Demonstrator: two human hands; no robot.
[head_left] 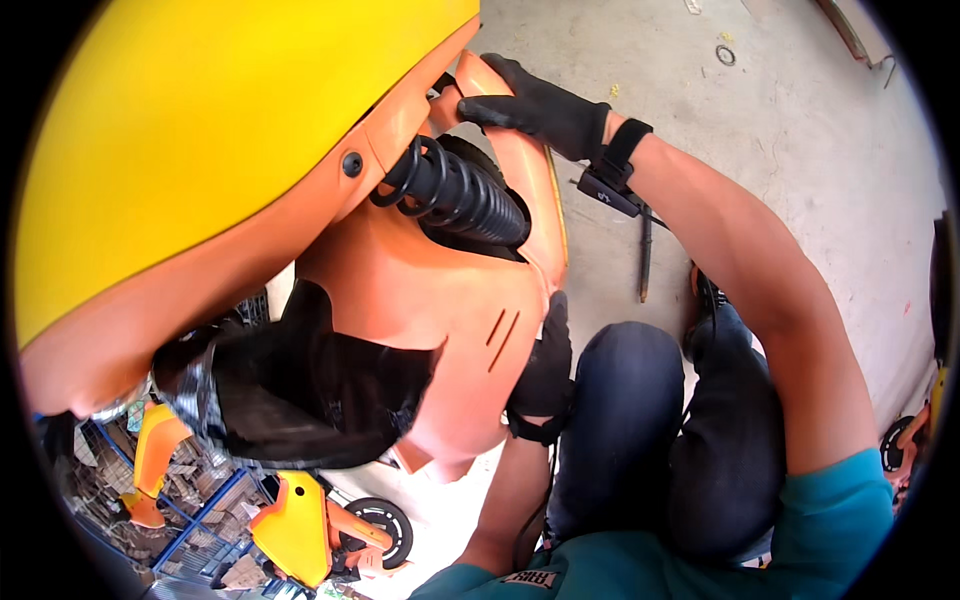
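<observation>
Holding the orange bodywork (440,300)

The right hand (535,105) and left hand (545,365) were covered by black gloves (568,122). Each wrist was circled by a black strap (627,146); to the right one a small black box (606,194) with pale marking was fitted. A teal short-sleeved shirt (838,512), dark blue jeans (622,430) and a dark laced shoe (711,294) were worn.
</observation>
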